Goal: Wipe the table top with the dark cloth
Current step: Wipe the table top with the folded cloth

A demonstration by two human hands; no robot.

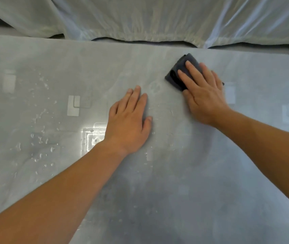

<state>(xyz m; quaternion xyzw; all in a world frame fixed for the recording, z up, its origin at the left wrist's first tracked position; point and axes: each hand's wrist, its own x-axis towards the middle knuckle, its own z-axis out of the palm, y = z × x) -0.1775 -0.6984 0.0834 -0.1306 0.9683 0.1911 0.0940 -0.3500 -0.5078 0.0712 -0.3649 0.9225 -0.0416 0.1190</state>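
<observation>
A glossy pale grey table top (175, 173) fills the view. A folded dark cloth (178, 71) lies on it at the upper right. My right hand (205, 92) lies flat on the cloth and presses it onto the surface; its fingers cover most of the cloth. My left hand (129, 120) rests palm down on the bare table near the middle, fingers together, with nothing in it. Water droplets (40, 141) are scattered over the left part of the table.
White sheer fabric (140, 20) hangs along the table's far edge. Reflections of ceiling lights (73, 105) show on the wet surface at left and centre.
</observation>
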